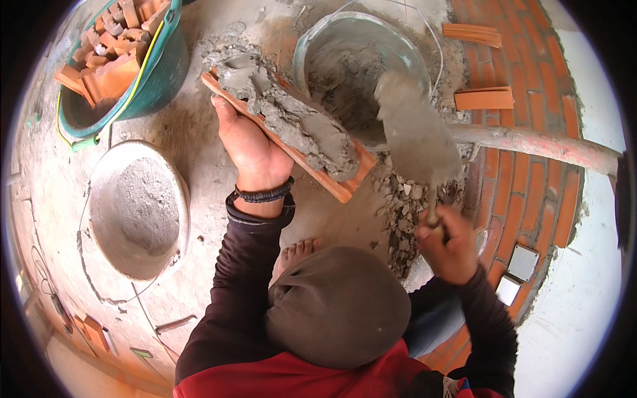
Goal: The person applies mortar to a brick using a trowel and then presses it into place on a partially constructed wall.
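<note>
My left hand (255, 147) supports a long orange clay brick (346, 189) from below, its fingers partly hidden underneath. A thick, uneven layer of wet grey mortar (298, 123) covers most of its upper face. In my right hand (452, 244), closed round the handle, is a trowel (419, 129) whose blade looks coated with mortar and is smeared by motion. The blade is to the right of the brick, over the right edge of a bucket (300, 63) with grey mortar inside.
A green tub (156, 79) of broken brick pieces stands at the far left. Below it is a pale bucket (106, 245) with grey residue. Brickwork (531, 192) runs along the right, crossed by a pole (544, 140). Rubble (401, 222) lies below the mortar bucket.
</note>
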Motion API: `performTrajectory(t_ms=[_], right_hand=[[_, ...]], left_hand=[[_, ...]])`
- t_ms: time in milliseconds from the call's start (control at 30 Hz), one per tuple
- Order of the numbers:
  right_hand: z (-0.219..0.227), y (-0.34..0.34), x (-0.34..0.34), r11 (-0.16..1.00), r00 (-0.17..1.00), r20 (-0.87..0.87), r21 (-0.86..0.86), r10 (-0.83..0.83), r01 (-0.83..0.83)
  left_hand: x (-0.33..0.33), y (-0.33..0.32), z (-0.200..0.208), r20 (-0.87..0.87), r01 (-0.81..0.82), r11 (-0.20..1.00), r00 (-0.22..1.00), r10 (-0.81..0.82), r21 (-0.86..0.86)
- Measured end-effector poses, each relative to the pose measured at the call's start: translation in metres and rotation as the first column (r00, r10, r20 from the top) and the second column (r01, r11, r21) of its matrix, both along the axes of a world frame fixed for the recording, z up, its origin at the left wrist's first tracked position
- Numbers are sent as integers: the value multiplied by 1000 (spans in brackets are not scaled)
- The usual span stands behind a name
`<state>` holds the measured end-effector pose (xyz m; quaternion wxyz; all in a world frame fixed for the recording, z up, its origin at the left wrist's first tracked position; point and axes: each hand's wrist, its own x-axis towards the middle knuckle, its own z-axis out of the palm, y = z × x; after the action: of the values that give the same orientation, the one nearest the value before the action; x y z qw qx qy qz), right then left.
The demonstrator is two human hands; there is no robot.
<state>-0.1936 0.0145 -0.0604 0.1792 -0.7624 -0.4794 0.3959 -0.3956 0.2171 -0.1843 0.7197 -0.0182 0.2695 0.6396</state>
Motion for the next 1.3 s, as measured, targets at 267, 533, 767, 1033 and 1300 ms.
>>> performTrajectory(t_ms=[267, 533, 767, 1033, 1300], right_hand=[[-43, -45, -37, 913, 962, 266, 406, -70, -46], [-72, -51, -48, 849, 958, 235, 528, -163, 15], [-98, -71, -38, 825, 931, 309, 565, -195, -15], [-35, -86, -5, 852, 923, 356, 520, -146, -66], [58, -34, 44, 980, 987, 89, 136, 132, -144]], left_hand=[[26, 0, 37, -56, -165, 986, 985, 163, -26], [31, -4, 35, -3, -110, 990, 994, 110, -89], [31, 0, 28, 40, -10, 987, 999, 16, -160], [11, 21, -31, 530, 287, 892, 724, -441, 350], [6, 14, 9, 584, 542, 823, 616, -528, 171]])
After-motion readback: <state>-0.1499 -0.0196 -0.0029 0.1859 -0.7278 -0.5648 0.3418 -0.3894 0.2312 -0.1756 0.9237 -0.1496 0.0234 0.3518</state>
